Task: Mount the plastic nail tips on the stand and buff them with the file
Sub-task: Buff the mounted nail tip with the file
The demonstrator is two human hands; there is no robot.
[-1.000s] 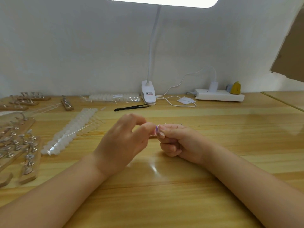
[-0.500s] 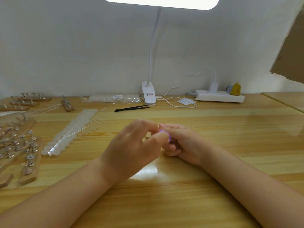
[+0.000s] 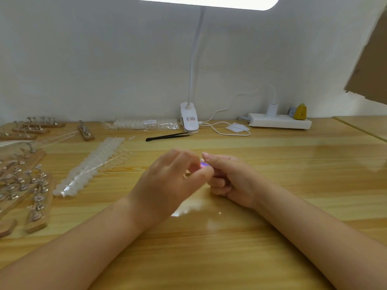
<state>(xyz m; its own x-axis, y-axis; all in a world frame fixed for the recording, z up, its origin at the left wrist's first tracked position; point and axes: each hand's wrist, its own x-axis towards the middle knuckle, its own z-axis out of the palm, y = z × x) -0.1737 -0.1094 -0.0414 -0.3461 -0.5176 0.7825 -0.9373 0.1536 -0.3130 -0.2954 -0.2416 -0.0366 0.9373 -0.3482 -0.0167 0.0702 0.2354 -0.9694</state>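
A single wide-angle camera sits at the person's head and looks forward and down across a wooden table (image 3: 293, 237) toward a white wall (image 3: 104, 59), with both forearms entering from the bottom edge. It is close to the work: the fingers (image 3: 206, 174) meet near the middle of the frame, the table's back edge lies well beyond them, and a lamp head (image 3: 206, 2) is cut off by the top border above them. There is no second view, so no part of the scene is shared.
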